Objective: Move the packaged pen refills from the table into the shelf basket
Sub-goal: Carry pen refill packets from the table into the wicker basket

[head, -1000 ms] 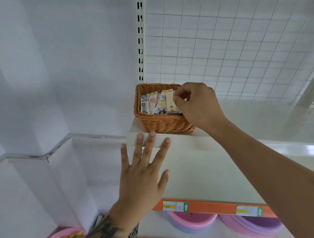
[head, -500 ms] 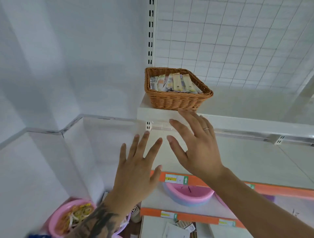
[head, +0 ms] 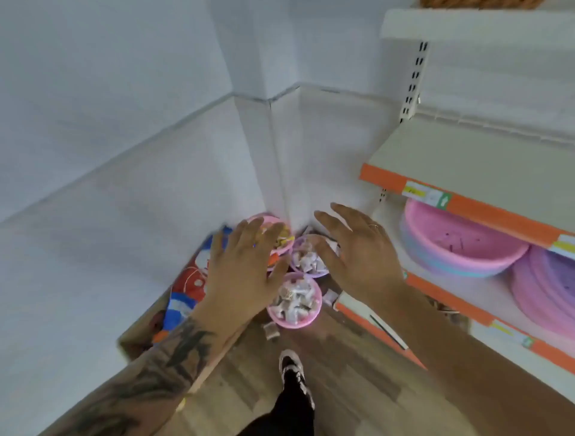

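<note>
left hand (head: 239,274) hovering, fingers spread, gripping nothing | right hand (head: 361,255) hovering likewise, fingers apart | pink bowls (head: 294,300) sitting below on floor | wicker basket (head: 479,3) sitting on top shelf

You face a corner of pale white walls (head: 124,124) filling the upper left of the frame. Wood-plank floor (head: 342,373) runs along the bottom centre. At right stands a white shelving unit (head: 466,155) with orange-edged shelves (head: 497,214) under soft, even light.
</note>
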Motion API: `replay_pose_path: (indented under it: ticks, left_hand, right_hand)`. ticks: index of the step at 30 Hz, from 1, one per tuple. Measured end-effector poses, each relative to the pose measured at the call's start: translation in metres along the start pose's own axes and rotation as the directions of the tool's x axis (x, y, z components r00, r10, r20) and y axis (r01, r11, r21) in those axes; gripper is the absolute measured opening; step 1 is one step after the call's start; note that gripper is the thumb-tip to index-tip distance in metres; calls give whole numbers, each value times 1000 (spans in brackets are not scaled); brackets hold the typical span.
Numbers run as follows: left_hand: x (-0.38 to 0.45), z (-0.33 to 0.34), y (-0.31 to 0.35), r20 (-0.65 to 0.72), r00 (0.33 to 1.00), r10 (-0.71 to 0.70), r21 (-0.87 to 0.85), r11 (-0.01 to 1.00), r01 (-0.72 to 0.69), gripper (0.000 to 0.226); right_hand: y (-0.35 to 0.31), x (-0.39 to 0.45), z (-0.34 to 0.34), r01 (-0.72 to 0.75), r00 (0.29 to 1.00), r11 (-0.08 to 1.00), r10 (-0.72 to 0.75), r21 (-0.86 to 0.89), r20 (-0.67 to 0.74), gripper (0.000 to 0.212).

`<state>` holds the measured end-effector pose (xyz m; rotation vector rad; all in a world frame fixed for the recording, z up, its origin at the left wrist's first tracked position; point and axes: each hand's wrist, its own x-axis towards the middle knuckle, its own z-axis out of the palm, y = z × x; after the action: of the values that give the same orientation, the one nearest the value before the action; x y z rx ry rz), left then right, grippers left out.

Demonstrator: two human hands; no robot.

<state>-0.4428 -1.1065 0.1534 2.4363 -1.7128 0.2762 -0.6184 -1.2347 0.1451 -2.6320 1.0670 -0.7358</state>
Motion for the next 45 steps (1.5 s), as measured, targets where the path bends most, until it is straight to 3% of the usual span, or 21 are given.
replay_pose_path:
  ticks: [7,12,19,24,29,34,45]
  left_hand:
    - [-125,-8,-39,176,954,-244,104,968,229,49]
    - [-161,-24,-55,135,926,-352,79,936,344,63]
    - [-234,-58,-100,127,875,-468,14,882,470,77]
    - [-321,-83,-169,108,815,-569,8,821,572,56]
    - [-425,-106,-240,89,727,-681,-12,729,685,56]
    - [-524,-117,-295,85,596,-799,-38,595,803,55]
    - [-695,-126,-362,112,312,-944,-30,310,950,57]
  right_hand:
    - [-77,-60,36,100,974,990,-117,95,195,56]
    - [-122,-85,40,157,964,978,-182,137,196,49]
    - [-208,-101,46,275,902,947,-314,168,295,58]
    - [-314,-127,60,332,868,921,-383,205,315,67]
    - [-432,-169,72,436,792,872,-489,222,365,69]
    - [-525,-229,96,501,708,824,-565,263,423,60]
    - [-656,-324,171,532,466,743,-657,406,593,57]
